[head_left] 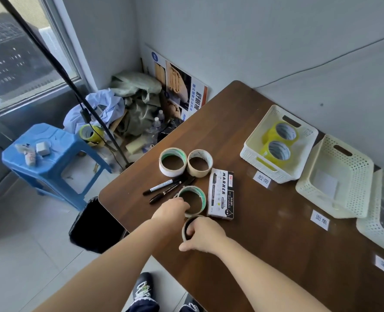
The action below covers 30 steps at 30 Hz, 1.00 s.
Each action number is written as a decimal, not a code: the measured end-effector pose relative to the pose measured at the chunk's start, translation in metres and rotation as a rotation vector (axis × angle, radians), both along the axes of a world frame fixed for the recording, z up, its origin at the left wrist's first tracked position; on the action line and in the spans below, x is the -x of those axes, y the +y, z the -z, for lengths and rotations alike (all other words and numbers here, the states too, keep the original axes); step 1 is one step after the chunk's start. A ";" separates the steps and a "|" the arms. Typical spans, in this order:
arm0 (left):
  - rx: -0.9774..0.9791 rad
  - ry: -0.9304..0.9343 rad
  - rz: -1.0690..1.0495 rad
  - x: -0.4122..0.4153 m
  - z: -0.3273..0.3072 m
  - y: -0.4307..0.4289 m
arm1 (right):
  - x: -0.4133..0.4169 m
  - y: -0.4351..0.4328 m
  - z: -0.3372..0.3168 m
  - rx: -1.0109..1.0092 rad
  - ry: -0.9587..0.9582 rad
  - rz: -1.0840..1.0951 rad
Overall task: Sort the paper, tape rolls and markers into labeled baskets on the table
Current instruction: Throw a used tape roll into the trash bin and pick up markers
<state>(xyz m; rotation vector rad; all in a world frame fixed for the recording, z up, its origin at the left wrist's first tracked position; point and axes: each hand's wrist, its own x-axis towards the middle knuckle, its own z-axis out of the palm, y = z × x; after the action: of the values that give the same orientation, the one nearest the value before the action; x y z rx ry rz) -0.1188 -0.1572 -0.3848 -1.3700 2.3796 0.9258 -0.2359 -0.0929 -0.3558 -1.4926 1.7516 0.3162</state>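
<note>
1. The right hand (202,236) grips the beige roll (186,230), fingers in its core, near the seven o'clock edge of the surface (265,255). The left hand (173,210) curls over the green-edged roll (193,199), at the beige roll's twelve.
2. The markers (164,188) lie just beside the green-edged roll at its ten o'clock, and the marker box (221,194) at three. A dragged lift could send markers rolling off the edge.
3. The tape basket (278,143) stands at two o'clock, well apart, holding two yellow rolls (278,152). A hasty two-handed drop could bounce out or land in the middle basket (335,176) beside it.
</note>
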 end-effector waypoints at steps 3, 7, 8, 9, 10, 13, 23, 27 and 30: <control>0.017 -0.001 -0.016 -0.001 0.002 -0.001 | -0.005 0.002 -0.002 0.056 0.033 -0.083; 0.069 0.067 -0.094 -0.004 -0.007 -0.001 | -0.009 -0.001 -0.009 0.107 0.036 -0.109; 0.088 0.097 -0.120 -0.005 -0.012 -0.001 | -0.009 -0.004 -0.013 0.112 0.032 -0.097; 0.104 0.131 -0.149 -0.007 -0.018 -0.003 | -0.010 -0.007 -0.018 0.108 0.025 -0.083; 0.116 0.171 -0.180 -0.009 -0.025 -0.004 | -0.011 -0.011 -0.024 0.093 0.014 -0.071; 0.161 0.271 -0.268 -0.018 -0.052 -0.011 | -0.010 -0.029 -0.050 0.022 -0.053 -0.048; 0.320 0.428 -0.909 -0.120 -0.109 -0.028 | -0.094 -0.082 -0.109 0.166 -0.457 -0.048; 0.223 0.582 -1.286 -0.182 -0.101 -0.026 | -0.141 -0.085 -0.103 0.165 -0.651 0.075; 0.108 0.657 -1.499 -0.220 -0.087 -0.016 | -0.171 -0.087 -0.087 0.129 -0.680 0.121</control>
<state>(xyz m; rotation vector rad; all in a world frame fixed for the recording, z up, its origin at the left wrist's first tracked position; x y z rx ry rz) 0.1009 -0.1735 -0.2977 -3.3320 1.2558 1.6942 -0.0647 -0.1795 -0.2684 -1.3572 1.3116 -0.3434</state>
